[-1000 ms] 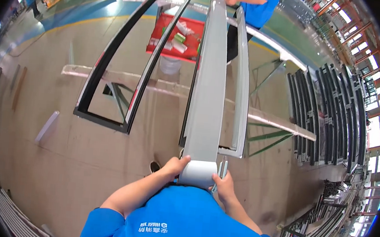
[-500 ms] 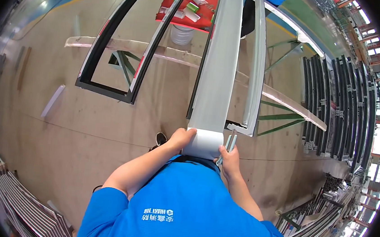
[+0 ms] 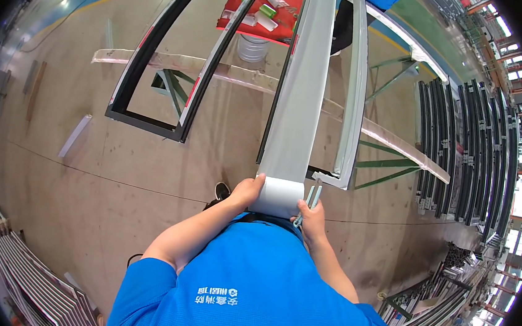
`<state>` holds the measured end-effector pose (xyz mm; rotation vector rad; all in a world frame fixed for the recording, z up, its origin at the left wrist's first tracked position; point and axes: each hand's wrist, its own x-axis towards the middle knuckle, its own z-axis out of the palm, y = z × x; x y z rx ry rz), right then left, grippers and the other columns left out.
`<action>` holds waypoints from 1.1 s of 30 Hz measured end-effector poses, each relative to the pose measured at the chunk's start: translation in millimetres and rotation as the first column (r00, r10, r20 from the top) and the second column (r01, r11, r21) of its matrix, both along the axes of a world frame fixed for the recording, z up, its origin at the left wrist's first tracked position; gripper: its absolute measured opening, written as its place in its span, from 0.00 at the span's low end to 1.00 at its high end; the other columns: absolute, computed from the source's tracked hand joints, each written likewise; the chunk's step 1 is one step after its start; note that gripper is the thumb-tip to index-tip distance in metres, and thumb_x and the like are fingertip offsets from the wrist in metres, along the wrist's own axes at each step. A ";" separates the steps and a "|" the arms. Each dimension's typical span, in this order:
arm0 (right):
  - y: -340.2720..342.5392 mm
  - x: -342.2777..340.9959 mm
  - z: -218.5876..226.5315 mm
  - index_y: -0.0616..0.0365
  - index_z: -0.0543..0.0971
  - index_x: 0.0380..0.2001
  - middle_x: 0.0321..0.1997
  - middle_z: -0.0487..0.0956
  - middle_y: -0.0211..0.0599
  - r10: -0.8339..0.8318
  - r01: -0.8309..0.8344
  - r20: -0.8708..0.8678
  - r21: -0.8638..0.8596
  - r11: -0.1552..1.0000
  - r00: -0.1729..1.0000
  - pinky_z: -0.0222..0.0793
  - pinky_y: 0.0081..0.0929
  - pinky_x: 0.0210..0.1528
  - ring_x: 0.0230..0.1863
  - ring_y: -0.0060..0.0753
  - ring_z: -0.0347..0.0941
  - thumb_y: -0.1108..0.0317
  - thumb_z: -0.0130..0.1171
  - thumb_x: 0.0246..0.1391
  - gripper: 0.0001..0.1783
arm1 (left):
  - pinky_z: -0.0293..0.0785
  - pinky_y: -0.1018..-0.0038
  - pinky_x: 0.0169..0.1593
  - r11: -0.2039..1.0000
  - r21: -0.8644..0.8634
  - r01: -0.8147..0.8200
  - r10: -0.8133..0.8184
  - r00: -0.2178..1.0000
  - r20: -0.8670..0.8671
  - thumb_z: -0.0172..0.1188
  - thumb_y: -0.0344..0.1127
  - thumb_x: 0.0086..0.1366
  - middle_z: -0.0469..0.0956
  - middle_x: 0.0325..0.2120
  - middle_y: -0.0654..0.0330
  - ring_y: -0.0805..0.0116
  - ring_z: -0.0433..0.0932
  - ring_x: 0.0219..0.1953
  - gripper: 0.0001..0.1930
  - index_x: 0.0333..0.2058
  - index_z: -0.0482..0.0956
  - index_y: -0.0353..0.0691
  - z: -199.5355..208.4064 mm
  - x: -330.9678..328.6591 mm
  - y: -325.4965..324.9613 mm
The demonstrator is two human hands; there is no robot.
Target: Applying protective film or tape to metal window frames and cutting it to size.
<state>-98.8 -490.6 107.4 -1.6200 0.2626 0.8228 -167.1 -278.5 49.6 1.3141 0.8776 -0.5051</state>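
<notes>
A roll of white sheeting (image 3: pixel 280 197) sits across the front of my waist, its long grey strip (image 3: pixel 298 92) running away from me between the frames. My left hand (image 3: pixel 248 191) is closed around the roll's left end. At the right end, my right hand (image 3: pixel 311 219) grips the roll with thumb and fingers. The same hand also holds a slim tool with two pale green handles (image 3: pixel 308 205), pointing up and away; its exact kind is unclear. The fingers under the roll are hidden.
A black rectangular frame (image 3: pixel 146 125) lies left of the strip, a white-edged frame (image 3: pixel 353 121) right of it. Wrapped beam (image 3: pixel 402 145) on green legs crosses below. Beyond are a red tray (image 3: pixel 231 21), white bucket (image 3: pixel 252 49) and another person (image 3: pixel 342 27). Dark profiles (image 3: pixel 467 150) stand stacked right.
Both hands and the roll have shifted slightly left, with the same grip. The strip's near part has moved a little left too. The tool stays in my right hand.
</notes>
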 end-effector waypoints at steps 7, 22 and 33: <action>2.0 1.0 -5.1 0.61 0.64 0.49 0.40 0.71 0.40 0.005 -0.005 -0.013 -0.003 1.000 1.000 0.78 0.28 0.24 0.30 0.32 0.73 0.64 0.60 0.58 0.22 | 0.62 0.65 0.58 1.000 -0.016 -0.021 0.021 0.999 -0.028 0.41 0.60 0.70 0.72 0.53 0.41 0.53 0.71 0.55 0.38 0.53 0.72 0.23 0.7 1.8 1.3; 6.2 5.5 -9.3 0.63 0.65 0.49 0.40 0.73 0.41 0.027 -0.028 -0.034 -0.028 0.999 0.999 0.78 0.29 0.24 0.32 0.32 0.75 0.65 0.59 0.59 0.21 | 0.64 0.64 0.57 1.000 -0.010 0.007 -0.008 0.997 -0.071 0.39 0.67 0.67 0.74 0.52 0.40 0.52 0.71 0.55 0.43 0.52 0.73 0.23 -26.6 11.4 4.6; 13.4 42.0 -5.1 0.63 0.70 0.44 0.33 0.78 0.37 0.418 -0.142 0.406 -0.557 0.818 0.813 0.75 0.25 0.30 0.29 0.28 0.75 0.67 0.59 0.55 0.16 | 0.66 0.56 0.58 0.944 0.290 0.158 -0.129 0.985 -0.116 0.34 0.73 0.64 0.75 0.47 0.33 0.40 0.72 0.55 0.48 0.47 0.77 0.23 -20.8 21.6 6.8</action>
